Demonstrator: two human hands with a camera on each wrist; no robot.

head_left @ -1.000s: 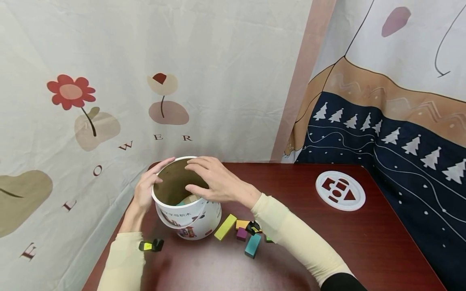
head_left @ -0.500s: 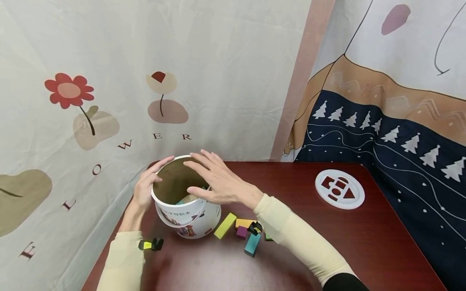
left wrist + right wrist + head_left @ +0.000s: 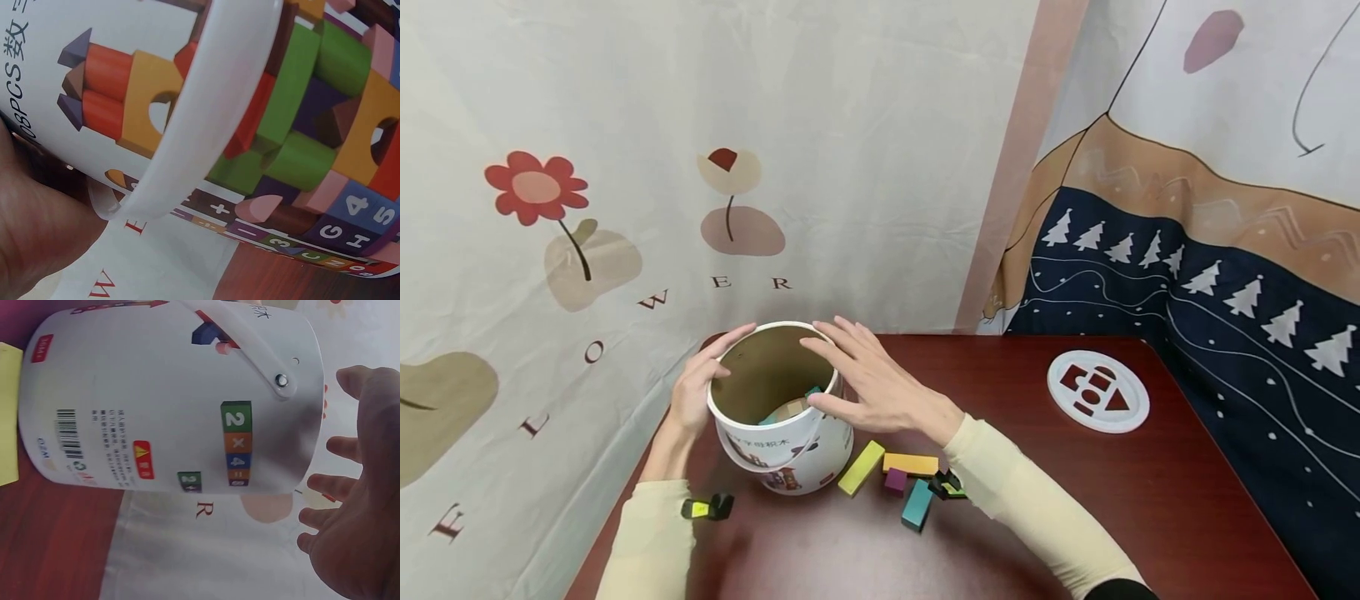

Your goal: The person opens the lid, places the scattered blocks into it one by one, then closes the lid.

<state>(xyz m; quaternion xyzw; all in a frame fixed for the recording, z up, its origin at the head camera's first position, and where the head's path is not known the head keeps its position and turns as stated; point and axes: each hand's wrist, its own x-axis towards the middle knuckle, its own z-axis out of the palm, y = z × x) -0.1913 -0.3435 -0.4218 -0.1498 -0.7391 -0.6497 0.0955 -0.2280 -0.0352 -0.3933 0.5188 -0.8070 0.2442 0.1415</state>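
A white printed bucket [image 3: 827, 462] with a white carrying handle [image 3: 212, 106] stands near the table's far left. My left hand [image 3: 692, 396] holds its left rim, the thumb hooked over the edge. At the opposite side, my right hand [image 3: 880, 383] has straight, spread fingers beside the rim; the right wrist view shows the fingertips [image 3: 340, 447] close to the bucket's mouth, contact unclear. Wooden blocks [image 3: 792, 408], tan and teal, lie inside at the bottom. Outside, by the bucket's base, lie yellow-green [image 3: 861, 468], orange [image 3: 912, 463], purple [image 3: 896, 481] and teal [image 3: 917, 505] blocks.
A round white lid [image 3: 1123, 423] with shaped cut-outs lies at the back right of the dark red table [image 3: 1000, 375]. A green block [image 3: 953, 492] is partly hidden by the right wrist's camera. Printed cloth [image 3: 887, 167] hangs behind the table.
My right hand has drawn back to the right from over the bucket's mouth, showing more of the blocks inside and the orange block outside. The left hand keeps its hold.
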